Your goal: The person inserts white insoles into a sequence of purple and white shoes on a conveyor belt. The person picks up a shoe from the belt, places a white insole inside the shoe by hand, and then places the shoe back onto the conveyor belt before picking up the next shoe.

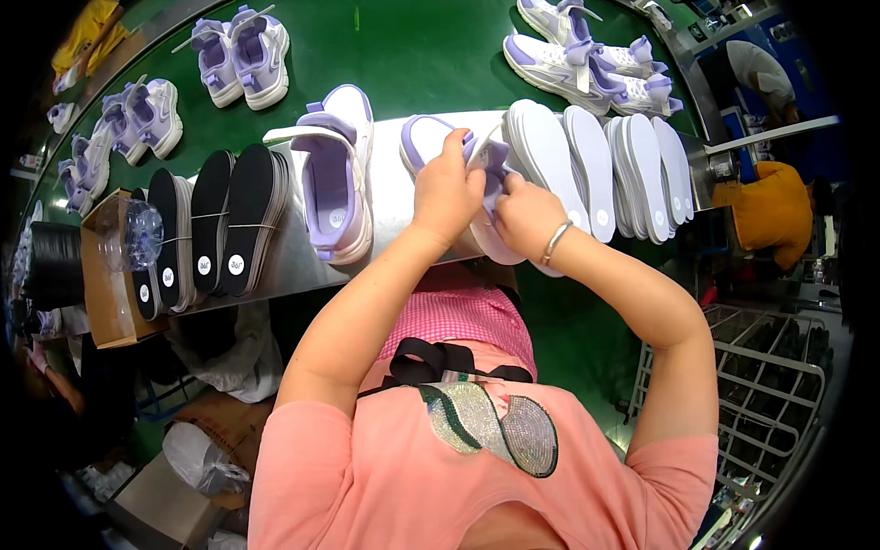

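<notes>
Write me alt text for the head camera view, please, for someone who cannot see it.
A person's left hand and right hand handle a white-and-lavender sneaker at its opening, over a metal ledge. A matching sneaker and bundled black insoles are to its left, stacked white insoles to its right. More sneakers sit on the green tabletop beyond.

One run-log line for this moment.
left hand: holds lavender-white shoe; right hand: holds same shoe; leftward: second shoe; rightward: white insoles

Wide green tabletop [403,55] with silvery metal ledge [390,206] along near side. Green floor [577,330] beneath. Grey metal-barred rack [770,358] lower right; brownish cardboard carton [156,511] lower left.
</notes>
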The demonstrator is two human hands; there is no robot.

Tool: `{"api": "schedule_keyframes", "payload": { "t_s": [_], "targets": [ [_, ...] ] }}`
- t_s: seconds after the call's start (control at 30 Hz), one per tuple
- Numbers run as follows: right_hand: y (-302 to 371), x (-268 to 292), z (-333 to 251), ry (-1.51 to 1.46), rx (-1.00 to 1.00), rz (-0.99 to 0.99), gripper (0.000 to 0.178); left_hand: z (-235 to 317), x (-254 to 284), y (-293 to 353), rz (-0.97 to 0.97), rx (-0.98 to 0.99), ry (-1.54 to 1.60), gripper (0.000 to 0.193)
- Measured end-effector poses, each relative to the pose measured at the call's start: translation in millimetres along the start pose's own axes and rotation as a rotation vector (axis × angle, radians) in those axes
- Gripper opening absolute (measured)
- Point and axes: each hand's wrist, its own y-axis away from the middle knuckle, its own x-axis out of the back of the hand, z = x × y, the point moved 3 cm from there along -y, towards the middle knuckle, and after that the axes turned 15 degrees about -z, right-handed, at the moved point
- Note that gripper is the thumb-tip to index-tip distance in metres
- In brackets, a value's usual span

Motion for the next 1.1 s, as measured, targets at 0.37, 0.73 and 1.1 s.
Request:
{"api": "schedule_keyframes", "payload": {
  "t_s": [0.37, 0.73, 1.1],
  "targets": [
    [53, 35, 12, 0.08, -0.081, -0.069, 0.021, -6, -6, -3, 0.044, 0.075, 0.044, 0.033],
    [-19, -4, 6, 0.053, 0.064, -0.124, 0.013, -11, -11, -2, 0.039, 0.063, 0.173, 0.031],
    [-52, -7, 4, -0.01, -0.067, -0.782, 0.023, -16, -14, -4, 0.039, 0.019, 0.199, 0.032]
  ]
}}
